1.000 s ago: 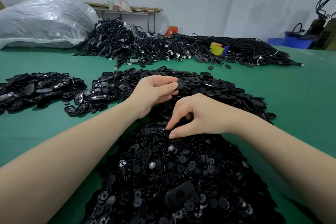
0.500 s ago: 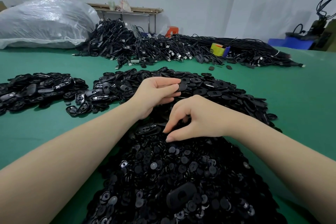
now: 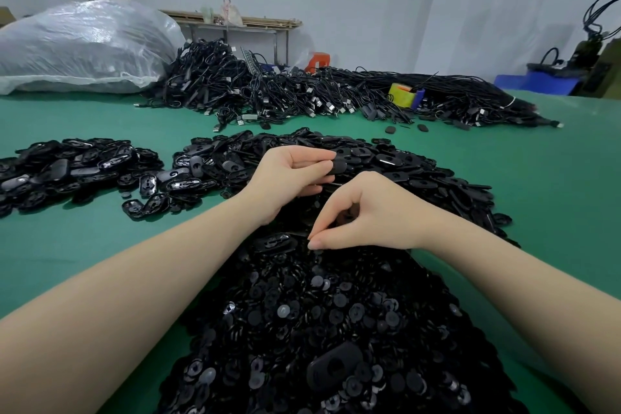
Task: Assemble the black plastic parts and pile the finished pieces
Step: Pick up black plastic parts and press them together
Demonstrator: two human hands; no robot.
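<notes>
Head view: two bare hands are picking black plastic parts above a green table (image 3: 554, 198).

The left hand (image 3: 289, 178), at twelve o'clock, is pinching an oval shell (image 3: 339, 165) between thumb and curled fingers. The right hand (image 3: 366, 212), just below it, is pinching its fingertips (image 3: 314, 243) together over the pile of round discs (image 3: 319, 319); whether they are holding a disc, I cannot tell. Best to take one disc only. Finished pieces (image 3: 67, 168) are lying at ten o'clock.

Both forearms are bare to the left hand (image 3: 289, 178) and right hand (image 3: 373, 212), with no sleeves.
</notes>
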